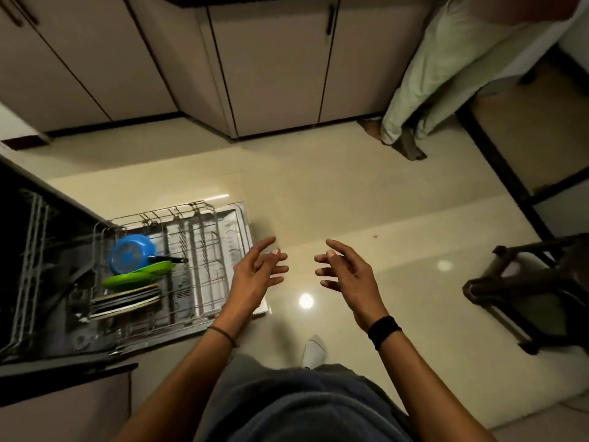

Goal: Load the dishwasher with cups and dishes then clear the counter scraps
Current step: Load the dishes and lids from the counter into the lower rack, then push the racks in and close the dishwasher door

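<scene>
Saw a blue pan (129,255) and a bright green plate (137,275) in the grey wire rack (204,250); noted cream floor (350,193), beige cabinet doors (271,65), black wristband (384,331).

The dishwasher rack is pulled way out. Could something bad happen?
Maybe. The open door and pulled-out rack sit low by the walkway, so the person standing near the cabinets could trip on them. The blue bowl and green plate lean loosely together and might clatter when the rack slides in.
</scene>
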### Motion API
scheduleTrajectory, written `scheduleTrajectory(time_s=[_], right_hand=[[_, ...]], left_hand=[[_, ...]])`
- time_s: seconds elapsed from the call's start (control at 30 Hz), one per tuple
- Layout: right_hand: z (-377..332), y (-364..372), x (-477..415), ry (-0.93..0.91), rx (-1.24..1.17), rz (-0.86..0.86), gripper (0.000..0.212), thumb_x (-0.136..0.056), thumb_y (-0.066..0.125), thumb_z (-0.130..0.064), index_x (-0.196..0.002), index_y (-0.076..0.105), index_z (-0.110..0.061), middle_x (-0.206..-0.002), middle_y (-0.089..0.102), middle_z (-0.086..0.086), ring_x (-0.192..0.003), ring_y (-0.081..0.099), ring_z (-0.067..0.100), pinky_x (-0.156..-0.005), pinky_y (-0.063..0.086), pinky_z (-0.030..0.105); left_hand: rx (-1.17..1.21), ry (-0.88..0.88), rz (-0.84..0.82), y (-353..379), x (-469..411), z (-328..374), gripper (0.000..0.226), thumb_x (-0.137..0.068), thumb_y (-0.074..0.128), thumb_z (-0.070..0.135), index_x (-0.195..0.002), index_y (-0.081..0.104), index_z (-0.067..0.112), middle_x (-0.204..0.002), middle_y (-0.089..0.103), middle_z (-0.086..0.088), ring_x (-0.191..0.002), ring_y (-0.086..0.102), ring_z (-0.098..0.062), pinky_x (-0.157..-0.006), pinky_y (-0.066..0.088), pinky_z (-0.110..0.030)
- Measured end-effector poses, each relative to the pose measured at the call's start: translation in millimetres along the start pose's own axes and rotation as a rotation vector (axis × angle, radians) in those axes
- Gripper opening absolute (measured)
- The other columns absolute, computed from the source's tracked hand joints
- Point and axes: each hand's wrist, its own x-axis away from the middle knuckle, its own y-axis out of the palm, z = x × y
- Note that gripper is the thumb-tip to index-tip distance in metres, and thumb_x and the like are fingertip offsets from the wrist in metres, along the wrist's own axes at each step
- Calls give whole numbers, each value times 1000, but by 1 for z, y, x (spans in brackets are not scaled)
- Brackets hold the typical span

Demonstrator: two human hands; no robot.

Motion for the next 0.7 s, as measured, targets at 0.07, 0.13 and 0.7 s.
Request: scheduleTrajectory(time_s=[0.07,0.13,0.7], right_hand=[[-7,-21,-13,15,5,2,30,-102,54,-30,-131,59,-25,-107,74,2,-95,71,25,-83,60,37],[-14,-34,-30,15,9,-1,29,-102,53,-31,-130,60,-26,-107,74,1,-95,72,25,-83,60,38],[-119,27,-256,31,256,-385,26,-103,51,-28,-125,63,-21,-105,74,6,-91,71,27,-80,58,32]], left_hand=[[-6,2,-5,23,-11,5,35,-101,54,27,-136,56,23,-108,74,-7,-96,73,-25,-83,60,-38],[-14,13,-1,39,-23,10,36,-101,54,30,-137,56,23,-108,74,-6,-95,73,-23,-83,60,-37],[246,-20,403,31,-185,56,31,-102,53,32,-132,60,25,-105,75,-2,-96,72,-23,-86,60,-38]])
